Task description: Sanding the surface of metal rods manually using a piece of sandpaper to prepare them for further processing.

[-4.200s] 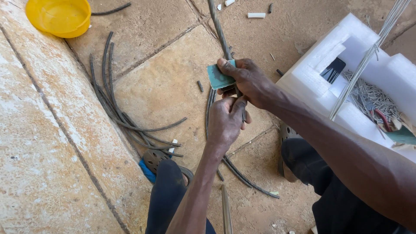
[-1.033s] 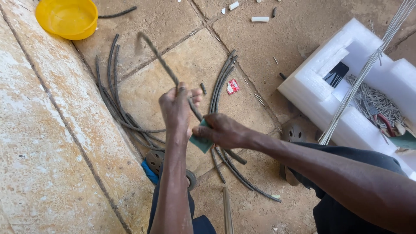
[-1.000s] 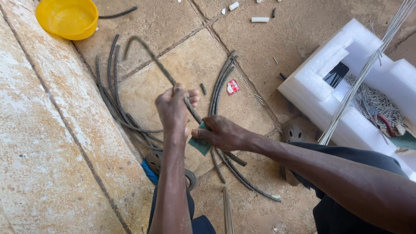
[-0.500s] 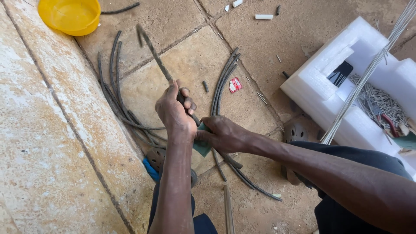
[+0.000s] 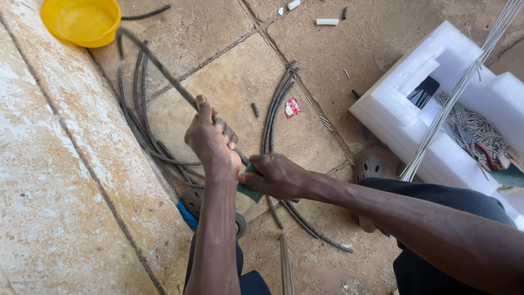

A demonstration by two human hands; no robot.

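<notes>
My left hand [image 5: 210, 136] is clenched on the dark rod [image 5: 158, 68], which slants to the upper left of the frame. My right hand [image 5: 275, 176] pinches the green pad [image 5: 250, 191] around it; I'd grip firmly and stroke evenly.

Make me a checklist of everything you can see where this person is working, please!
Surface: tan stone floor, dusty, with a raised stone ledge on the left.
Job's things: long dark rod, blurred, gripped by both hands; green pad wrapped round it.
Clutter: yellow bowl, small red wrapper, white bits, white foam box holding nails.
Hands: left hand closed on the rod; right hand closed on the pad.
Cables: nothing seen; only curved dark rods lying on the floor, and thin metal wires leaning over the box.
Surroundings: person's dark trousers and sandals.
</notes>
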